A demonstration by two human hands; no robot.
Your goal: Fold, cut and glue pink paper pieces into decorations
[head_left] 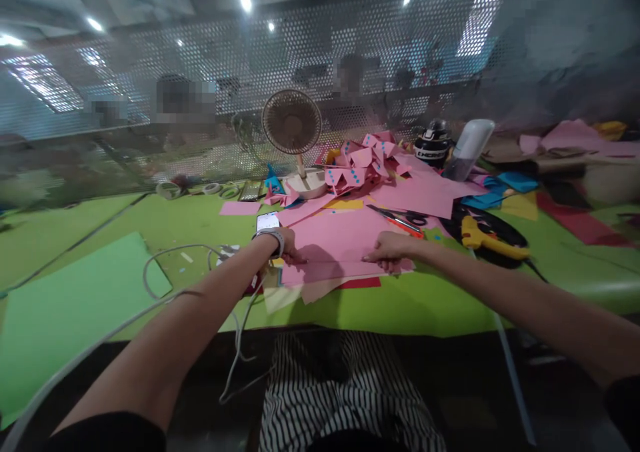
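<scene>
A pink sheet of paper [333,235] lies in front of me with a fold or edge running across its near part. At the left end of that line my left hand [291,247], wearing a wristwatch, is closed with its fingertips on the paper. My right hand [389,249] is curled at the other end, thumb and index finger pinching the pink paper. Beneath the near edge, cream paper [285,297] and a red sheet [361,283] stick out. A phone [267,221] with a lit screen rests just beyond my left wrist.
Behind the paper stand a small fan [292,122] and a heap of folded pink paper pieces [365,162]. Black scissors [413,217] lie right of the sheet, near a yellow glue gun [485,241]. A pale cable [145,312] crosses the left side, over green paper [75,312].
</scene>
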